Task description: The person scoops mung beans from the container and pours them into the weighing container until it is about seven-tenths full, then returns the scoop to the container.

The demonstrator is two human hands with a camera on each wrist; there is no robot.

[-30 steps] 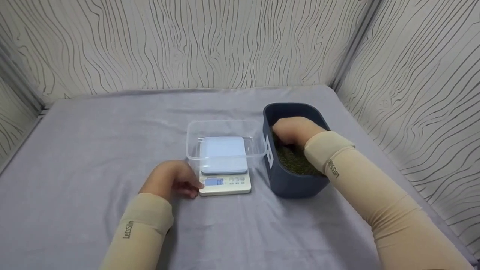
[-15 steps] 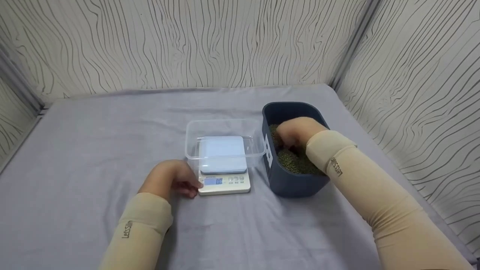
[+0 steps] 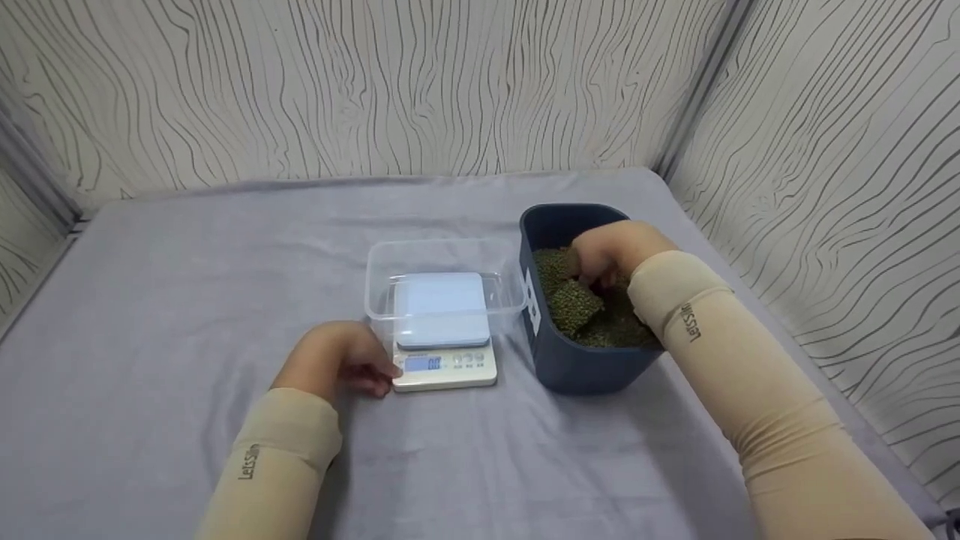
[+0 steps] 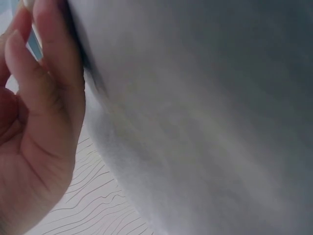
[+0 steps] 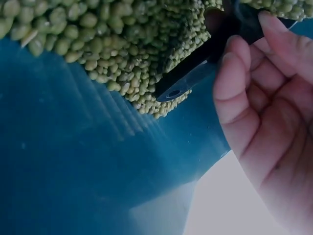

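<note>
My right hand [image 3: 611, 251] is inside a dark blue bin [image 3: 592, 375] holding green mung beans [image 3: 555, 266]. Its thumb and fingers grip a black scoop [image 5: 188, 73], whose handle end has a hole. In the head view, a heap of beans sits just below the fingers; the scoop itself is hard to make out there. My left hand [image 3: 349, 356] touches the front left corner of a white kitchen scale [image 3: 480, 375] with its fingertips, fingers loosely bent. A clear plastic container [image 3: 370, 281] rests on the scale's platform, and the display [image 3: 425, 364] appears to read 0.0.
A grey cloth [image 3: 187, 300] covers the table. White panels [image 3: 420, 90] with dark wavy lines stand behind it and to the right. A white label [image 3: 532, 300] marks the bin's left side, close to the container's right rim.
My right hand has shifted right and slightly up within the bin, and a heap of beans now shows beneath its fingers. The left hand stays at the scale's corner.
</note>
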